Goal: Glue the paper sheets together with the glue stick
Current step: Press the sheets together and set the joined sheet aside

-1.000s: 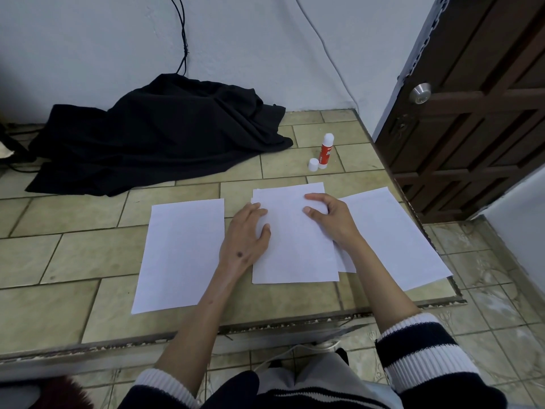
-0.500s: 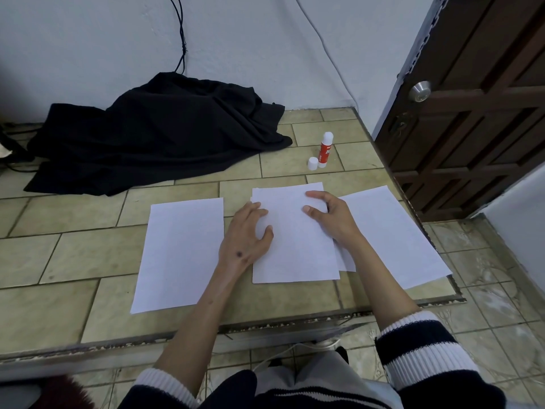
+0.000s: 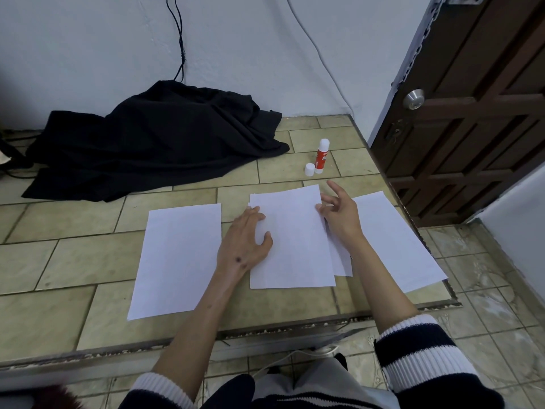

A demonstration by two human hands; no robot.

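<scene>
Lower sheet: mostly covered by the top sheet.
Glue stick label: too small to be read.
Cable: lower end hidden behind the black cloth.

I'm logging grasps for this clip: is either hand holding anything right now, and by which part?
Nothing is gripped. The left hand rests flat on the middle sheet near its left edge; the right hand is open beside its right edge.

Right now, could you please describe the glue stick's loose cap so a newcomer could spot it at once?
Start at the dark wooden door on the right, then move to the tiled table beside it. Beyond the sheets of paper stands a red glue stick. The cap stands just to its left: small, plain white, shorter than the stick.
</scene>
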